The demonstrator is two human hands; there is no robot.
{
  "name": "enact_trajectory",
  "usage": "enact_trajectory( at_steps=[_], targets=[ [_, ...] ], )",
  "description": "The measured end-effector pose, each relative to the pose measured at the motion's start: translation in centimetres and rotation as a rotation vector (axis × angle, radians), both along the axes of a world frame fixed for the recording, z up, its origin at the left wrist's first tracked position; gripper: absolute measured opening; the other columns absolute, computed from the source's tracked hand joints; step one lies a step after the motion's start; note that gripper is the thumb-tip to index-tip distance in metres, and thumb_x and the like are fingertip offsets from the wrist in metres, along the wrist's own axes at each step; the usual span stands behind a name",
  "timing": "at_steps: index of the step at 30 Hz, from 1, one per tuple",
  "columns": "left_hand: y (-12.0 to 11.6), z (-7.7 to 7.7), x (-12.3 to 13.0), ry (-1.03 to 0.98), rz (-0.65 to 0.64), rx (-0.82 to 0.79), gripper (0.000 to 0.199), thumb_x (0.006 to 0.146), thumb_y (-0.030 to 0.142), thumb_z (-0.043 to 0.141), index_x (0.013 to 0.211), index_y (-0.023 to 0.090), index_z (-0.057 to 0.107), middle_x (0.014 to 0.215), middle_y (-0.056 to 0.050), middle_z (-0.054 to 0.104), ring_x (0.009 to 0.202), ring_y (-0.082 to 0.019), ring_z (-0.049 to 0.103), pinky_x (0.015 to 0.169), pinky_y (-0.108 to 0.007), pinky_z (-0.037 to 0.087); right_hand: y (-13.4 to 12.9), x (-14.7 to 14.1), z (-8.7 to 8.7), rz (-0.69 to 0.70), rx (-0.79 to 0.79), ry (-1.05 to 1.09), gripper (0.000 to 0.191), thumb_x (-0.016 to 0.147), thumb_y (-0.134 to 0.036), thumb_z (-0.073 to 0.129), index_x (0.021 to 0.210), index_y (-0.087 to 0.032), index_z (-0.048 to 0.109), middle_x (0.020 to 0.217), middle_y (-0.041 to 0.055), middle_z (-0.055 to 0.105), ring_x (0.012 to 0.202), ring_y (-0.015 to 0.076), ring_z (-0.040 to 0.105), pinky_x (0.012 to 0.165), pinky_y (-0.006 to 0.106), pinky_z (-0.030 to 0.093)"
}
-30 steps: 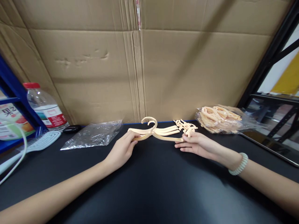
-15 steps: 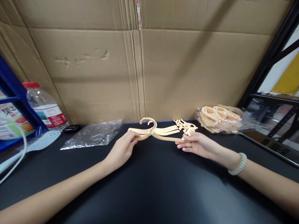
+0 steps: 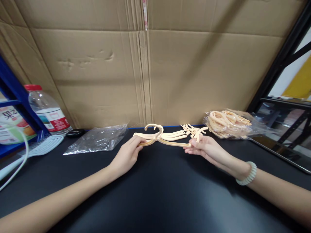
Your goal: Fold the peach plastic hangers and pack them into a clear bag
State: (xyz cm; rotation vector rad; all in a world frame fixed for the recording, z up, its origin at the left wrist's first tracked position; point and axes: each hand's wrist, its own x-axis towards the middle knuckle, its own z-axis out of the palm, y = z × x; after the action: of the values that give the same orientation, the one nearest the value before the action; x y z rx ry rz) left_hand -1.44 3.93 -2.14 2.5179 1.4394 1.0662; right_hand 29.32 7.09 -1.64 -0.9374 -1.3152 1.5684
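**Two hands grip a stack of cream hangers**

The left hand (image 3: pixel 127 152) pinches one end of the hanger stack (image 3: pixel 161 136); the right hand (image 3: pixel 206 148) pinches the other, just above the dark surface (image 3: pixel 155 194). Loose clips (image 3: pixel 194 130) beside the stack could snag and scatter if tugged.

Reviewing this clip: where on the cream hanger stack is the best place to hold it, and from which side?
Probably by the two arm ends, from below and the near side, as the left hand and right hand do. The hanger stack is long, thin and level above the black table; an end grip keeps the arms aligned and the hook free.
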Motion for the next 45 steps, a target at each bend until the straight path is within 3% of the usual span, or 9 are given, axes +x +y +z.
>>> enact_trajectory(
  at_steps=[15,21,25,30,35,39,45],
  targets=[
    [-0.3,0.0,0.2,-0.007,0.017,-0.003,0.02,0.09,0.01,0.039,0.097,0.02,0.054,0.091,-0.003,0.06,0.078,-0.017,0.058,0.07,-0.03,0.047,0.0,-0.7,-0.6,-0.123,0.082,-0.01,0.043,0.061,-0.046,0.084,0.077,-0.016,0.057,0.072,0.0107,0.073,0.064,0.0192,0.071,0.065,0.029,0.059],
    [-0.5,0.5,0.2,-0.051,0.013,-0.026,0.021,0.093,0.017,0.039,0.104,0.022,0.056,0.1,-0.004,0.063,0.088,-0.02,0.06,0.077,-0.033,0.048,0.1,-0.5,-0.4,-0.068,0.063,0.112,0.033,0.071,-0.041,0.077,0.09,-0.019,0.061,0.09,0.0078,0.072,0.08,0.0209,0.069,0.069,0.034,0.057],
    [-1.0,0.9,0.2,-0.081,-0.001,-0.048,0.021,0.095,0.02,0.038,0.11,0.022,0.051,0.103,-0.005,0.061,0.087,-0.02,0.059,0.076,-0.033,0.049,0.6,0.1,0.0,-0.062,0.136,0.192,0.018,0.074,-0.032,0.076,0.087,-0.023,0.069,0.109,0.0019,0.064,0.084,0.0136,0.061,0.069,0.028,0.054],
    [-1.5,2.1,-0.3,0.069,0.005,-0.065,0.019,0.095,0.022,0.036,0.106,0.022,0.051,0.102,-0.005,0.056,0.086,-0.019,0.057,0.077,-0.032,0.046,2.4,2.2,0.8,-0.022,0.119,0.227,0.022,0.069,-0.036,0.079,0.085,-0.022,0.074,0.083,0.001,0.064,0.071,0.0109,0.056,0.061,0.022,0.05],
    [-1.8,4.2,-0.9,0.241,0.001,-0.082,0.017,0.094,0.024,0.036,0.089,0.019,0.052,0.092,-0.004,0.053,0.078,-0.018,0.054,0.072,-0.031,0.044,4.3,5.3,1.5,0.06,0.197,-0.033,0.022,0.067,-0.034,0.08,0.084,-0.021,0.074,0.078,0.002,0.067,0.07,0.0127,0.061,0.062,0.025,0.052],
    [-2.3,5.9,-1.5,0.388,-0.114,-0.19,0.013,0.088,0.018,0.043,0.084,0.02,0.055,0.086,-0.004,0.056,0.077,-0.019,0.055,0.07,-0.03,0.043,4.6,6.7,2.4,0.195,0.303,-0.349,0.027,0.07,-0.036,0.077,0.09,-0.019,0.073,0.083,0.0042,0.071,0.072,0.0151,0.065,0.067,0.028,0.052],
    [-3.2,6.5,-1.9,0.465,-0.22,-0.343,0.014,0.082,0.012,0.05,0.075,0.021,0.056,0.079,0.0,0.059,0.069,-0.017,0.056,0.061,-0.026,0.04,4.2,6.3,3.0,0.408,0.48,-0.701,0.027,0.072,-0.044,0.073,0.08,-0.018,0.073,0.08,0.0034,0.072,0.075,0.0178,0.064,0.071,0.031,0.049]
  ],
)
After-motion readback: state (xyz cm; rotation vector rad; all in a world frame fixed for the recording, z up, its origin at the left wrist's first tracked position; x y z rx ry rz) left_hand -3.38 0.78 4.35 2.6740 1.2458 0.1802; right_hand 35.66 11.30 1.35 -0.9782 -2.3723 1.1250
